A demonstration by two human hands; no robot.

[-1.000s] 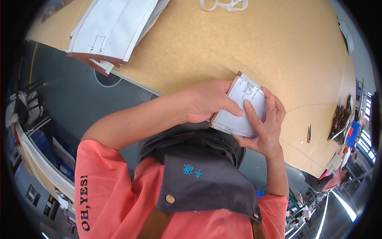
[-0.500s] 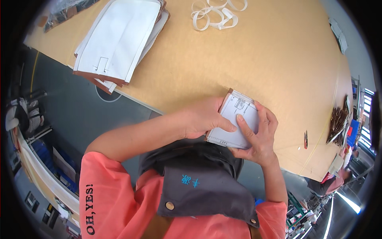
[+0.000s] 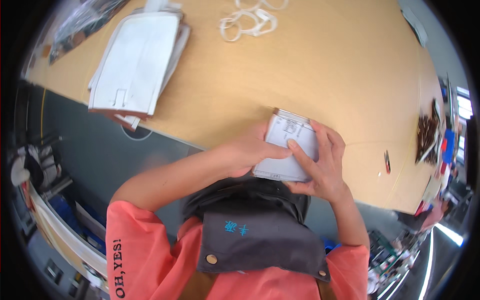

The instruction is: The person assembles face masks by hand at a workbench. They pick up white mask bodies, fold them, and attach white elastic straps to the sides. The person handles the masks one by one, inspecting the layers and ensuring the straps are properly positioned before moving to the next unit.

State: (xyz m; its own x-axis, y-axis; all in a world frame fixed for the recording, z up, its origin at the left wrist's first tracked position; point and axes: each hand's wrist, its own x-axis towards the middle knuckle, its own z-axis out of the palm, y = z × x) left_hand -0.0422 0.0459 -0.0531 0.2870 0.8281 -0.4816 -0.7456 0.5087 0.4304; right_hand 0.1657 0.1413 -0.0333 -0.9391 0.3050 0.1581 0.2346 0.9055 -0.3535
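Flat white packet [image 3: 290, 150], brown-edged; held tilted above tan table edge.

Lowered a little toward the body: white card stack [image 3: 290, 147], now flatter. Right grip [image 3: 320, 162] spread wider across its face.

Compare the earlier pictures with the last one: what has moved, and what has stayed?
Both hands, left hand and right hand, still grip the flat white packet. It now sits slightly lower in view, more upright. The white stack and white rings remain on the table.
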